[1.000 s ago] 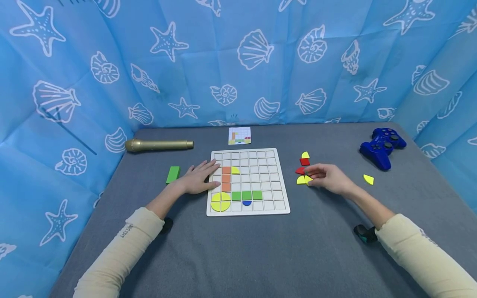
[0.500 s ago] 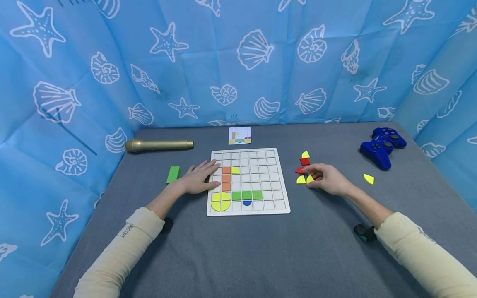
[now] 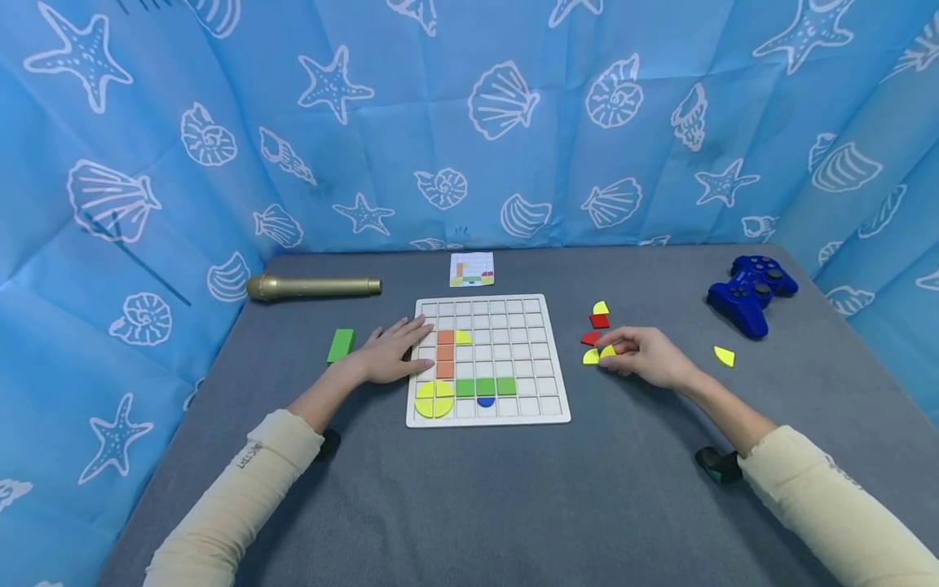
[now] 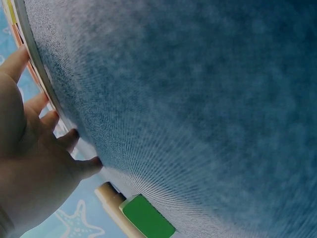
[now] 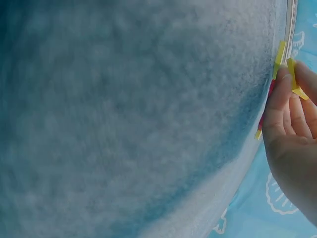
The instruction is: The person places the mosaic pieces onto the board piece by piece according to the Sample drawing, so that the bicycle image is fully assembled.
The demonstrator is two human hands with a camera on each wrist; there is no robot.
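Observation:
My left hand [image 3: 392,350] rests with spread, straight fingers on the left edge of a white grid board [image 3: 513,408]. Set in the board are three orange squares [image 3: 445,353], three green squares [image 3: 486,387], a circle of yellow quarter pieces [image 3: 434,399], a lone yellow quarter [image 3: 463,337] and a blue half circle [image 3: 486,401]. Right of the board, my right hand [image 3: 653,357] pinches a yellow quarter-circle piece [image 5: 292,74] between thumb and fingers. Just left of it lies another yellow quarter [image 3: 590,357], with a red quarter [image 3: 590,337] behind it.
Farther back lie a red piece [image 3: 599,321] and a yellow quarter [image 3: 601,308]; one more yellow quarter [image 3: 725,356] is at right. A pattern card [image 3: 472,269], gold microphone [image 3: 315,287], green block [image 3: 341,346] and blue game controller [image 3: 751,295] surround the board.
The yellow quarter in my right hand first shifts slightly right, away from its neighbour, then slightly back left, still pinched. My left hand stays on the board.

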